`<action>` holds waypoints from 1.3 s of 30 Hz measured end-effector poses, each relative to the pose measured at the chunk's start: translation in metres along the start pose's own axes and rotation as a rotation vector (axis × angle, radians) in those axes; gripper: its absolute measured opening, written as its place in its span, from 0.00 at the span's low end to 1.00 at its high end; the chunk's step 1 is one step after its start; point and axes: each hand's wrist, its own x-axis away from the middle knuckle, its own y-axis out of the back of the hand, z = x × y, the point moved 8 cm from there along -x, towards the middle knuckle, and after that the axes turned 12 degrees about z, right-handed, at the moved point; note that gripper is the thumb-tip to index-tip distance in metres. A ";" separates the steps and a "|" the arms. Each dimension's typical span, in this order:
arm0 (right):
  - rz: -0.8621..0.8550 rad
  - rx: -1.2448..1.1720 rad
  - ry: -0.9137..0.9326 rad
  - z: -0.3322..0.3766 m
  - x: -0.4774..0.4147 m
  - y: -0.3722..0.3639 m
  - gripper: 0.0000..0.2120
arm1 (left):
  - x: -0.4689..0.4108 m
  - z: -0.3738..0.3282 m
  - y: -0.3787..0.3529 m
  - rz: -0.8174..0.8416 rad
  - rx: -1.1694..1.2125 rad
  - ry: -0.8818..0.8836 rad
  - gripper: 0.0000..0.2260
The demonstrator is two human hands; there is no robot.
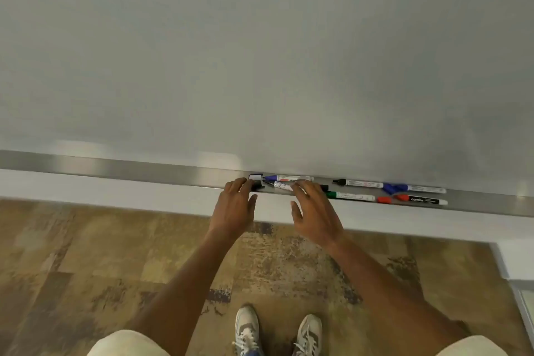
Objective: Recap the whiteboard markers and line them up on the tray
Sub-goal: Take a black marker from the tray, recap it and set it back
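Note:
A long metal tray (pixel 144 172) runs under the whiteboard. On it lie several markers: a blue-tipped marker (pixel 286 178), a white one (pixel 281 185) under my fingers, a black-tipped marker (pixel 358 183), a green marker (pixel 349 196), a blue marker (pixel 416 188) with a loose blue cap beside it, and a red marker (pixel 422 199) with a loose red cap (pixel 384 200). My left hand (pixel 235 205) reaches a small black eraser (pixel 256 180) at the tray's edge, fingers spread. My right hand (pixel 313 211) hovers over the white marker, fingers apart.
The whiteboard (pixel 260 52) fills the upper view, blank. Below the tray is a white wall strip, then patterned brown carpet (pixel 86 269). My two shoes (pixel 277 329) stand close to the wall.

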 end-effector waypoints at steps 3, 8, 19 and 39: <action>0.016 -0.009 -0.026 -0.003 -0.010 -0.002 0.20 | -0.008 -0.002 0.004 -0.014 -0.039 -0.022 0.16; 0.056 0.056 -0.058 -0.008 -0.019 -0.006 0.18 | -0.018 -0.005 0.007 0.031 -0.023 -0.029 0.13; 0.066 -0.035 -0.092 -0.021 -0.031 -0.007 0.13 | -0.031 0.006 0.006 0.128 0.143 -0.020 0.11; -0.082 -0.366 0.069 -0.011 0.008 0.066 0.14 | -0.008 0.013 0.052 0.023 0.934 0.032 0.06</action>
